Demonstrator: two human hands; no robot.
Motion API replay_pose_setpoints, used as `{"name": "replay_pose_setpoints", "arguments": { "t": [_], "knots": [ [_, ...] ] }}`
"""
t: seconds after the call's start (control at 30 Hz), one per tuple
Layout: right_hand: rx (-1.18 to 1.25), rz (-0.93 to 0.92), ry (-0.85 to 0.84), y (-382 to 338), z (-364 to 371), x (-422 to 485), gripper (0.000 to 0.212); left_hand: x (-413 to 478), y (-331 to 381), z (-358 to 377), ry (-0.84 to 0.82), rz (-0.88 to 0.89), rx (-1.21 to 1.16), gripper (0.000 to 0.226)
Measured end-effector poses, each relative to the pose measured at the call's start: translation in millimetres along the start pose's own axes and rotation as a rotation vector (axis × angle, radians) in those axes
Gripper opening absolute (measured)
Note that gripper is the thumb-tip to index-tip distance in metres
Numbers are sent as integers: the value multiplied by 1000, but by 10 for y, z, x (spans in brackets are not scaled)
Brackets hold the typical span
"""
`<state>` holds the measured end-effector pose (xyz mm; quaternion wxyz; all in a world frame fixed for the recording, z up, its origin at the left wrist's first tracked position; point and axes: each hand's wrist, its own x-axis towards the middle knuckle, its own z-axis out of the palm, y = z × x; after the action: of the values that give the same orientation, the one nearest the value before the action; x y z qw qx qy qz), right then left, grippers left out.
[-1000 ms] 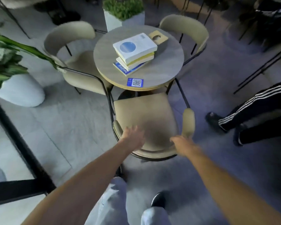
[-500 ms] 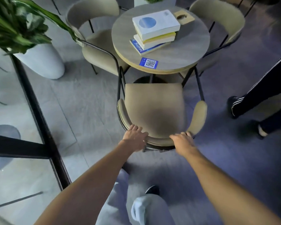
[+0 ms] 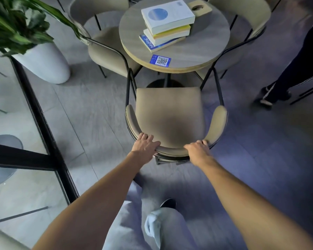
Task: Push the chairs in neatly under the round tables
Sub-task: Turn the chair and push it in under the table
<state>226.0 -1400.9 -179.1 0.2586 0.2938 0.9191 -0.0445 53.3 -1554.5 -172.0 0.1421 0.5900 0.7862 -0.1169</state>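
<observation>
A beige padded chair (image 3: 170,112) with a black metal frame stands in front of me, its seat facing the round wooden table (image 3: 202,47). The seat's front edge lies just short of the table's rim. My left hand (image 3: 146,145) grips the left part of the curved backrest, and my right hand (image 3: 197,147) grips its right part. Two more beige chairs stand at the table: one at the left (image 3: 105,44) and one at the far right (image 3: 246,17), each with its seat partly under the tabletop.
A stack of books (image 3: 167,22), a wooden tag (image 3: 200,8) and a blue QR card (image 3: 160,60) lie on the table. A white planter (image 3: 43,62) with green leaves and a black-framed glass partition (image 3: 42,123) stand left. Another person's legs (image 3: 287,73) are at the right.
The chair and table have drawn nearer and lower in view as I stepped forward. Both hands have settled into a grip on the backrest. The other person's legs shifted right.
</observation>
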Motion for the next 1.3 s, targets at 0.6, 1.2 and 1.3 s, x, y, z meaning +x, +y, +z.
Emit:
{"name": "replay_pose_setpoints", "arguments": {
  "t": [0.6, 1.2, 1.3],
  "knots": [
    [-9, -13, 0, -79, 92, -161, 51, -201, 53, 53, -38, 12, 28, 34],
    [-11, -9, -27, -113, 96, -242, 54, -263, 58, 85, -59, 14, 10, 34],
    [-21, -9, -40, -123, 92, -261, 54, -268, 62, 89, -65, 18, 6, 33]
  ]
}}
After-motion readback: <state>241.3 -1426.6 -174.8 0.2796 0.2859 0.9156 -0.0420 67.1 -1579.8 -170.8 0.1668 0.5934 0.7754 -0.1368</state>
